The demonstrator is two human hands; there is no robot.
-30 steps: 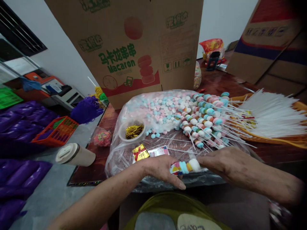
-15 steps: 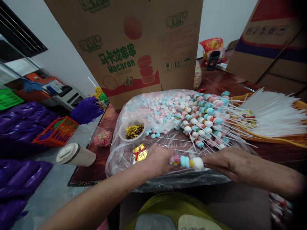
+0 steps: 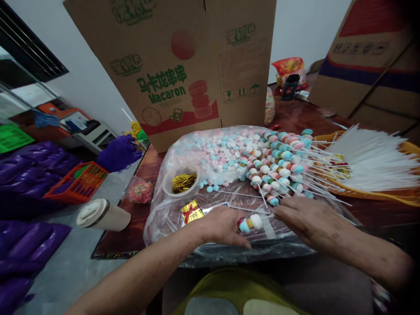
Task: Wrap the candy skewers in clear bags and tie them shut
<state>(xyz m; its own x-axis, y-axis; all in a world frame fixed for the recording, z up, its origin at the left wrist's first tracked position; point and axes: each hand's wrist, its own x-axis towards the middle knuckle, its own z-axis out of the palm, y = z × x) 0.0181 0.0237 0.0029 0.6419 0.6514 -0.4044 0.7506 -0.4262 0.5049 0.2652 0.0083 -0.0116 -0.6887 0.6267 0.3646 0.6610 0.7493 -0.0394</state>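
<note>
My left hand point(image 3: 226, 225) is closed around a marshmallow skewer point(image 3: 251, 223) whose blue, orange and white pieces stick out to the right. Its thumb stretches below the skewer. A clear plastic strip point(image 3: 269, 229) lies just beyond the white end. My right hand point(image 3: 300, 218) is apart from the skewer, fingers stretched leftward, with nothing visible in them. Behind it is a pile of finished marshmallow skewers point(image 3: 278, 162), sticks pointing right. Loose pink, white and blue marshmallows point(image 3: 226, 151) lie on the clear plastic sheet. Left of them stand a bowl of gold twist ties point(image 3: 183, 183) and a gold packet point(image 3: 191, 212).
A tall cardboard box point(image 3: 183, 87) stands behind the marshmallows. An orange basket point(image 3: 383, 194) of white sticks point(image 3: 370, 162) is at the right. On the left are a lidded cup point(image 3: 105, 214) at the table edge, a small candy bag point(image 3: 140, 190) and an orange crate point(image 3: 78, 181).
My right hand has come off the skewer's white end and moved slightly up. The skewer has shifted left with my left hand, whose thumb is now extended.
</note>
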